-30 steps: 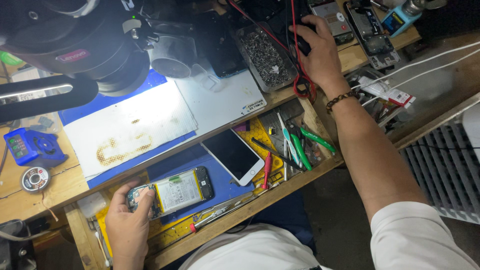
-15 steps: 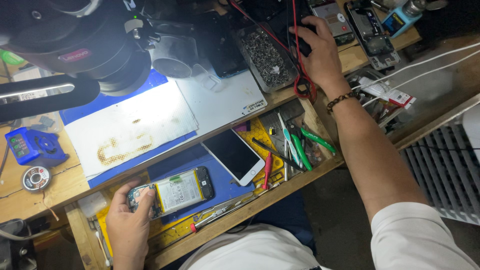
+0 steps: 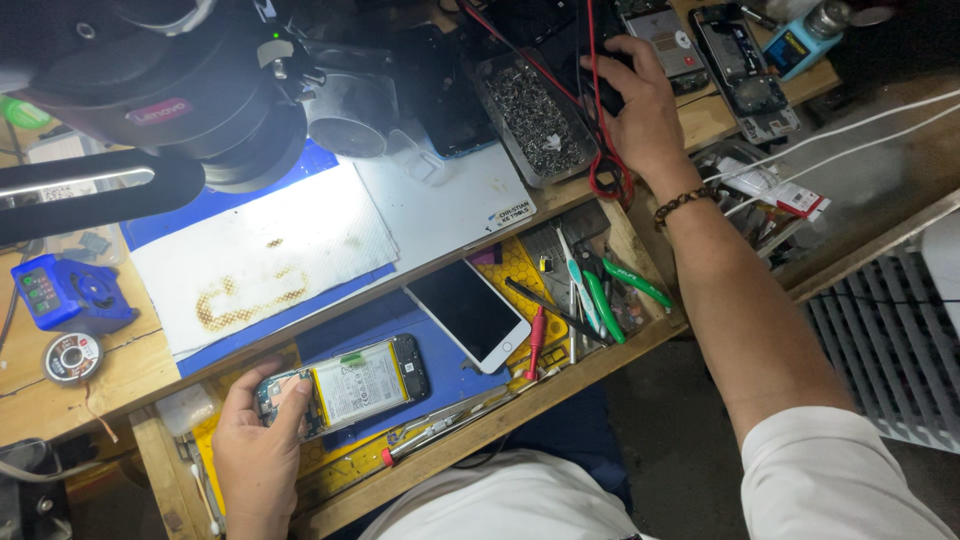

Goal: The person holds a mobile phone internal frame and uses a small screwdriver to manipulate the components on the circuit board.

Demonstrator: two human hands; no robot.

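Observation:
My left hand (image 3: 258, 450) grips the end of an opened phone (image 3: 345, 387) that lies back-up in the pulled-out drawer, its battery and circuit board showing. My right hand (image 3: 640, 105) reaches far across the bench and closes on a small black object (image 3: 608, 95) beside red and black wires (image 3: 600, 180); a beaded bracelet sits on that wrist. A white phone (image 3: 468, 313) with a dark screen lies face-up in the drawer between my two arms.
A microscope head (image 3: 190, 95) and a lamp bar (image 3: 90, 190) hang over a scorched white mat (image 3: 265, 260). A tray of small screws (image 3: 530, 110), opened phones (image 3: 745, 70), tweezers and green-handled tools (image 3: 600, 295), a blue device (image 3: 60, 293) and a solder spool (image 3: 72, 357) lie around.

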